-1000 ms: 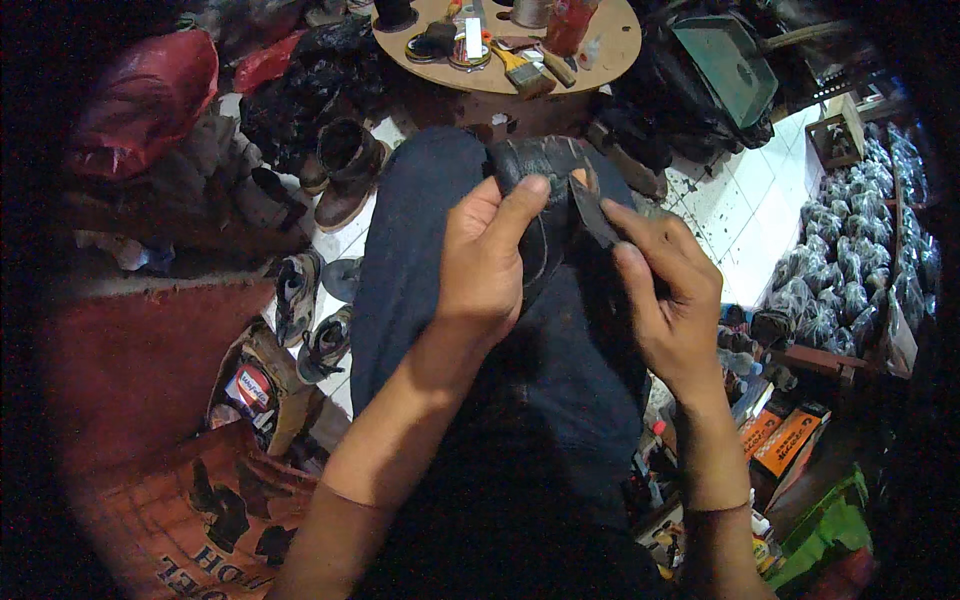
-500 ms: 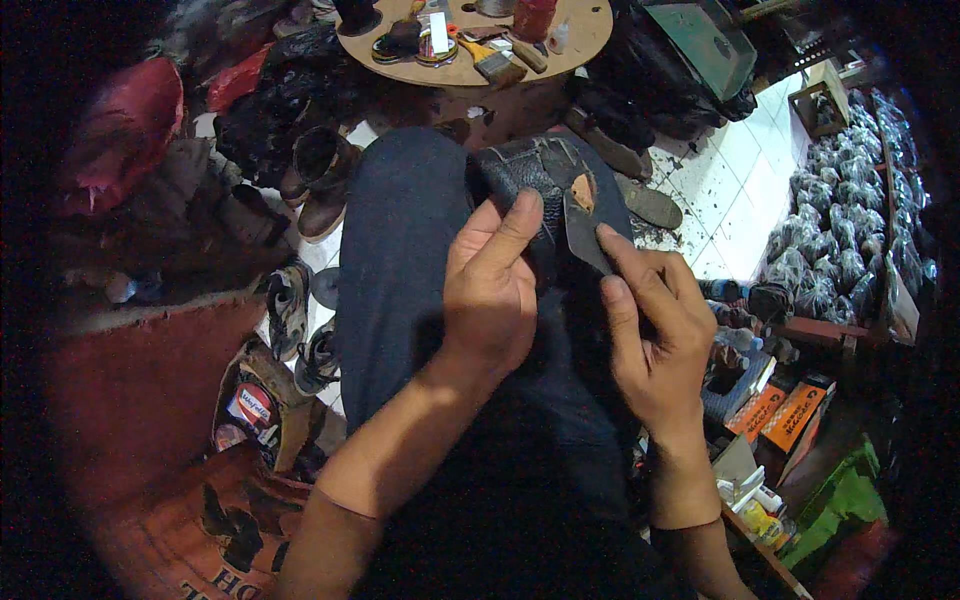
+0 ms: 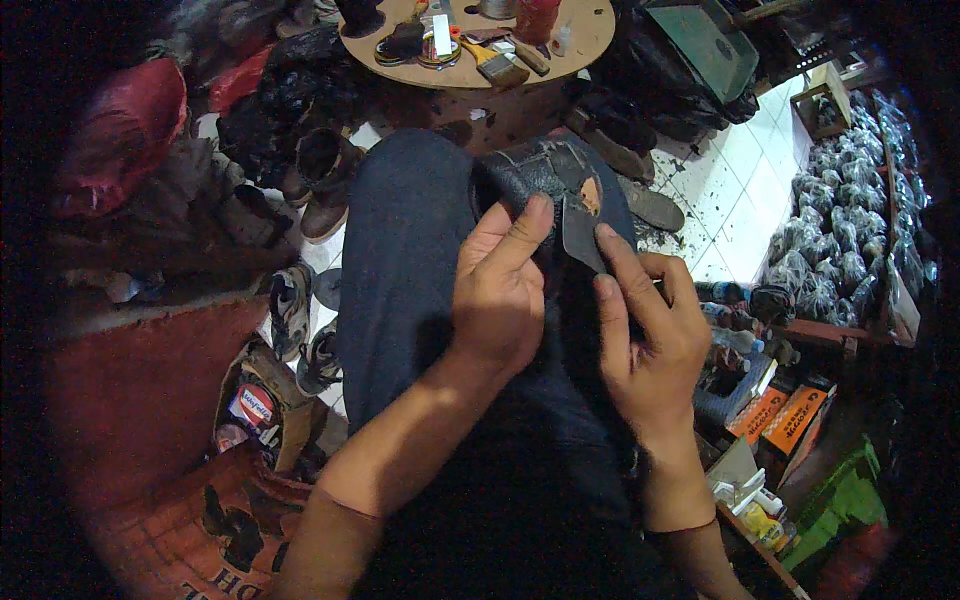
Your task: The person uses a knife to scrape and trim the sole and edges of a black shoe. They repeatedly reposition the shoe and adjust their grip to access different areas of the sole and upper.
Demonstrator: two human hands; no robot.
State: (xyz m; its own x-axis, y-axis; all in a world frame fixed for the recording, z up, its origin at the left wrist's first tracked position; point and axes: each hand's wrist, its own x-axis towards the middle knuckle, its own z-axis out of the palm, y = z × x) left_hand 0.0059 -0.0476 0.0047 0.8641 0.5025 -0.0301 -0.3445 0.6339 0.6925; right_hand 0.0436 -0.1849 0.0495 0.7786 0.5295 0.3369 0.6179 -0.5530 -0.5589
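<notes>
My left hand (image 3: 500, 285) grips a worn black leather shoe (image 3: 530, 175) over my dark-trousered lap, thumb pressed on its side. The shoe's surface is cracked, with a tan bare patch (image 3: 590, 195) on the right part. Just below that patch is a flat, dark grey piece (image 3: 582, 240) with a rounded corner; I cannot tell if it is attached to the shoe. My right hand (image 3: 650, 340) holds this piece at its right edge with fingertips and thumb, the other fingers curled.
A round wooden table (image 3: 385, 65) with brushes, tins and spools stands ahead. Boots (image 3: 325, 190), shoes and bags crowd the left. On the right are tiled floor (image 3: 750, 150), a loose insole (image 3: 655, 208), many plastic-bagged items (image 3: 830, 240), orange boxes (image 3: 790, 425) and a dustpan (image 3: 700, 50).
Since a second ago my right hand has moved lower with the dark piece, and more of the tan patch shows. The view has shifted slightly. Little differs from half a second ago.
</notes>
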